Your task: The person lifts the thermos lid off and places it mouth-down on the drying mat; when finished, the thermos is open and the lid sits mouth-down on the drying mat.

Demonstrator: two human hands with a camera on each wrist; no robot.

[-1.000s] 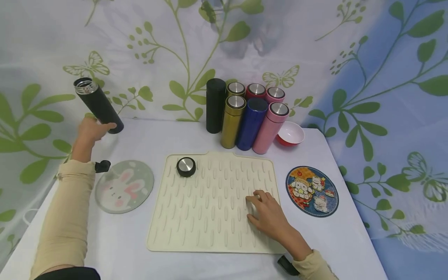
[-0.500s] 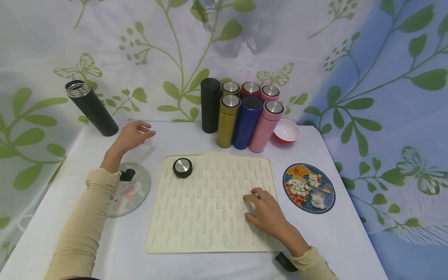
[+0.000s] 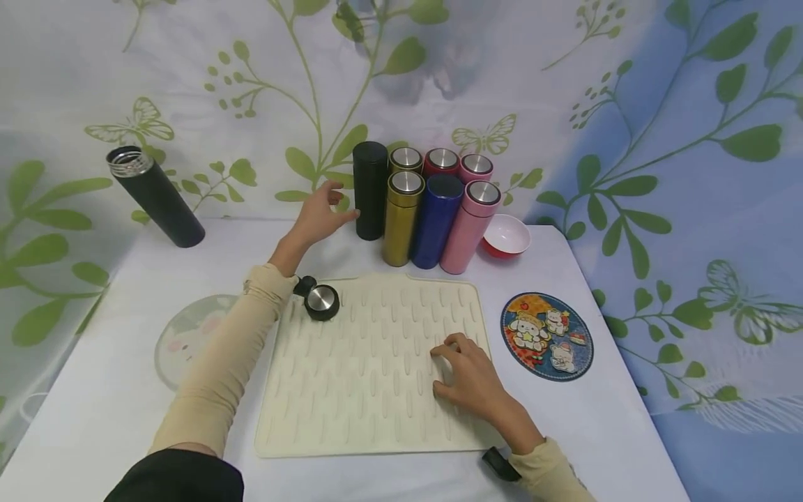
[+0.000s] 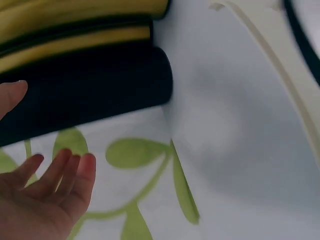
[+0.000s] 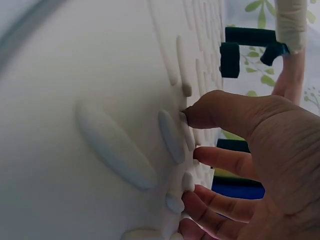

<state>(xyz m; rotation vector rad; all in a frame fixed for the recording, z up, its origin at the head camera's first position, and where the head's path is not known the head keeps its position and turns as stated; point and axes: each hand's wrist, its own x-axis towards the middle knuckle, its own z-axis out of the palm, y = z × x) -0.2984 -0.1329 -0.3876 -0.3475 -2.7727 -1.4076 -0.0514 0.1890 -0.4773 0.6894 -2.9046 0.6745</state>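
Note:
My left hand (image 3: 318, 217) reaches up beside a standing black thermos (image 3: 370, 199), its thumb and fingers spread. In the left wrist view the thumb overlaps the black thermos (image 4: 110, 92), while the fingers (image 4: 67, 182) stay apart from it; I cannot tell whether the thumb touches. My right hand (image 3: 469, 382) rests on the cream ridged mat (image 3: 370, 411), fingertips on its ridges and nothing held. On the mat's upper left lies a black lid with a silver top (image 3: 322, 302). An uncapped black thermos (image 3: 159, 199) stands at the table's far left.
Beside the black thermos cluster gold (image 3: 401, 223), blue (image 3: 436, 223) and pink (image 3: 467, 230) thermoses, with several more behind. A red-and-white bowl (image 3: 508, 236) sits to their right. Round placemats lie left (image 3: 182, 341) and right (image 3: 546, 362) of the mat. A patterned cloth backs the table.
My left hand has let go of the uncapped black thermos and moved right to the standing black one. The right hand stays in place on the mat. The head view has shifted slightly.

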